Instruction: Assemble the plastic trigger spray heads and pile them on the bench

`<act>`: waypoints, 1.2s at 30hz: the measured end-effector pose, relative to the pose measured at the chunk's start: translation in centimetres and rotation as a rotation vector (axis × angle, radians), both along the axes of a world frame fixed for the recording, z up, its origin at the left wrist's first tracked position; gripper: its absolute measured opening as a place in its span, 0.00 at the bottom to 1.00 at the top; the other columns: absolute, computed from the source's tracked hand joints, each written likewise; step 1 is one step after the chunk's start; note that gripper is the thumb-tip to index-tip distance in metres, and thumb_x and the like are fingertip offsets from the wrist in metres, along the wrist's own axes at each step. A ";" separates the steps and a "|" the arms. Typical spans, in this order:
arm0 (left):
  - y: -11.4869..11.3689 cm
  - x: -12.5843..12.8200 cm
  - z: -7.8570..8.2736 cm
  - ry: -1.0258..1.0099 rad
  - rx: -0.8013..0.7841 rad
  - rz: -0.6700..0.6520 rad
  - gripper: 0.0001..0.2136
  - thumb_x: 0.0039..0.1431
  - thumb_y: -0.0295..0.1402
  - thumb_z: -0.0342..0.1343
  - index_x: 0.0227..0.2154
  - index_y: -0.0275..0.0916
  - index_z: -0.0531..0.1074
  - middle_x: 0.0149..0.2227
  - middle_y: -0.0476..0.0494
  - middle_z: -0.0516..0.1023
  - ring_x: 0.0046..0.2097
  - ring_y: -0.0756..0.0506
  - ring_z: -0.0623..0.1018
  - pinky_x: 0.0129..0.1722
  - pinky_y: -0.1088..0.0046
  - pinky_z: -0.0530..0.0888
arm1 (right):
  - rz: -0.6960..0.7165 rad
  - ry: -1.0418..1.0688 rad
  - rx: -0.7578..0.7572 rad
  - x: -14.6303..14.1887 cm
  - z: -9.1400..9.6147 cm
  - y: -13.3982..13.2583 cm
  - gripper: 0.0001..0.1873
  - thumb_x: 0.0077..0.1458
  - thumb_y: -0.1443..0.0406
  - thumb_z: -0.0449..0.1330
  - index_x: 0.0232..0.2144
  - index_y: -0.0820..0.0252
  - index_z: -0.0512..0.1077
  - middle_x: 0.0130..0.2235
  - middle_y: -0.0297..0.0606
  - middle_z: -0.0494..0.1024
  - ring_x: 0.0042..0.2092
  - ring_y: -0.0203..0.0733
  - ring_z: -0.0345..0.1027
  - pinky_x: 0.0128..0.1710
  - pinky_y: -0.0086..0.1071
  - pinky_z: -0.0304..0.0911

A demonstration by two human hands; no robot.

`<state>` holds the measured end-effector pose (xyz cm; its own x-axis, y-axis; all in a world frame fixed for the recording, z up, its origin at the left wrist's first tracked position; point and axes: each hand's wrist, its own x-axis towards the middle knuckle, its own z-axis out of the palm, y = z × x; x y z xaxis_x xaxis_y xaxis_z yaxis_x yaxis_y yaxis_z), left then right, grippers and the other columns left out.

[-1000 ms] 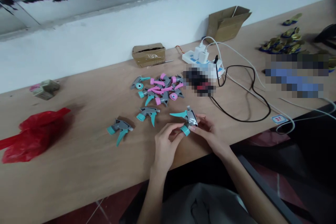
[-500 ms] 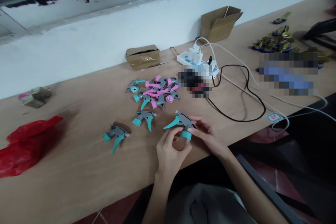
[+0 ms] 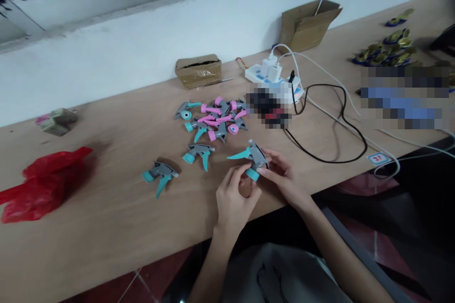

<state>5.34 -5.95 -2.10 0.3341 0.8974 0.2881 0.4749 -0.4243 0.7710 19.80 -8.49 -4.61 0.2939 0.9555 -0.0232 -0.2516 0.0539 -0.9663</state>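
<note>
The heap of sprayer heads (image 3: pixel 223 119) on the tabletop (image 3: pixel 117 199) serves as the landmark. The held sprayer head (image 3: pixel 257 155) is on its near side, a little to the right, tilted, its nozzle (image 3: pixel 252 142) pointing up and away from the person and its teal lever (image 3: pixel 239 154) jutting out to the left. The right hand (image 3: pixel 285 176) grips it, fingers behind the grey body and thumb at the neck. The left hand (image 3: pixel 232 199) is curled beneath, its forefinger at the teal collar (image 3: pixel 252 173) and its thumb lower down; whether those fingers truly pinch the collar cannot be told.

The likeliest trouble is a slip: the collar is short and the left fingertips have little of it, so any twist could slide round the plastic instead of turning it. A hard twist against the right thumb could also roll the whole body in the right hand, since its grip seems to sit on one side only. The lever sticks out freely, and a knock there could tip the head out of the fingers.

If dropped, it could bounce into the heap or against the loose sprayer head (image 3: pixel 199 153) just in front of the heap. A wide swing of the right forearm could also catch the black cable (image 3: pixel 330 161), looped well to the right of the heap, and drag on whatever it joins.
</note>
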 end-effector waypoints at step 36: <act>0.0 0.8 0.9 -0.048 -0.068 -0.028 0.16 0.51 0.21 0.53 0.43 0.43 0.69 0.36 0.48 0.72 0.35 0.49 0.74 0.35 0.75 0.72 | 0.019 0.106 0.004 -0.1 0.2 -0.3 0.26 0.48 0.62 0.63 0.50 0.46 0.63 0.34 0.29 0.71 0.37 0.35 0.64 0.44 0.33 0.61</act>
<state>6.12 -5.98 -1.16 0.3470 0.9057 0.2435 0.4250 -0.3833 0.8200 19.68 -8.80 -4.39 0.2723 0.9609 -0.0493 -0.3530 0.0521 -0.9342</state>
